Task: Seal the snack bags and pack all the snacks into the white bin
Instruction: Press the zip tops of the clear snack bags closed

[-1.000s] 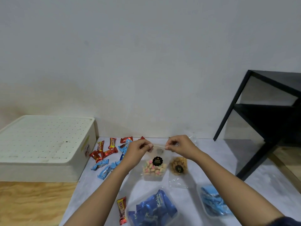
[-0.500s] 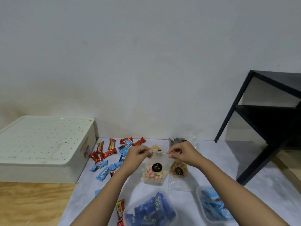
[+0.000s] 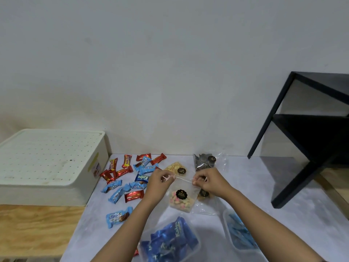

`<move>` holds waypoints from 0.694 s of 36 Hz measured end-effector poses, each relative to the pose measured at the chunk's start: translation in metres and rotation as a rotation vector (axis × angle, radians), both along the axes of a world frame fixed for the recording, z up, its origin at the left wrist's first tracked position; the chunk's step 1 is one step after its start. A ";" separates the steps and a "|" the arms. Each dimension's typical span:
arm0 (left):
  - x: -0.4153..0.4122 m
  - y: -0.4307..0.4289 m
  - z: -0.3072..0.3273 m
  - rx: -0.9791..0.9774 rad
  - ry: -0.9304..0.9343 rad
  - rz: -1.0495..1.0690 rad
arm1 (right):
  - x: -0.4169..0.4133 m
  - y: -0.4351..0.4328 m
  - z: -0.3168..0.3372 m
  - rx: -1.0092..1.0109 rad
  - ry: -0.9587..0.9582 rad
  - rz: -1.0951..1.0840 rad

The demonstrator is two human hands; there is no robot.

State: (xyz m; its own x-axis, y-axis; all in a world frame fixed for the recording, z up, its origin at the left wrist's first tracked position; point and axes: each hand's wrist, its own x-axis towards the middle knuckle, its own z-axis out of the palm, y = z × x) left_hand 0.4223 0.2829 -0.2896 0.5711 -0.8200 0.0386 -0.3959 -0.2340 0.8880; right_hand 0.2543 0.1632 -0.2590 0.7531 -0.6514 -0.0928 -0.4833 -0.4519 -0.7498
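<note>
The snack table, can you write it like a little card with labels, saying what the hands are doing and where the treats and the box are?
left hand: pinches left end of bag's top strip
right hand: pinches right end
held bag: clear, pink and yellow snacks, dark round sticker
white bin: far left, lid on
loose wrapped bars: red and blue, scattered between bin and hands
clear tubs: two nearest the camera, holding blue packets
other clear bags: behind the hands

"Kalpa" reads clearly on a dark blue wrapper (image 3: 142, 178) among the loose candy bars, and again on the blue packets in the near clear tub (image 3: 170, 241). The round black stickers on the snack bags are too small to read.
</note>
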 end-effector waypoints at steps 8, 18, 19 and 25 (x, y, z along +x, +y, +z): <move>-0.027 -0.005 -0.012 0.112 0.494 0.024 | -0.004 0.009 -0.027 -0.076 0.040 0.059; -0.035 -0.010 -0.018 0.083 0.798 -0.052 | -0.010 0.000 -0.036 -0.178 0.034 0.151; -0.035 -0.010 -0.019 0.080 0.813 -0.057 | -0.009 -0.001 -0.037 -0.181 0.034 0.159; -0.031 -0.010 -0.020 0.079 0.868 -0.062 | -0.007 0.001 -0.043 -0.124 0.000 0.175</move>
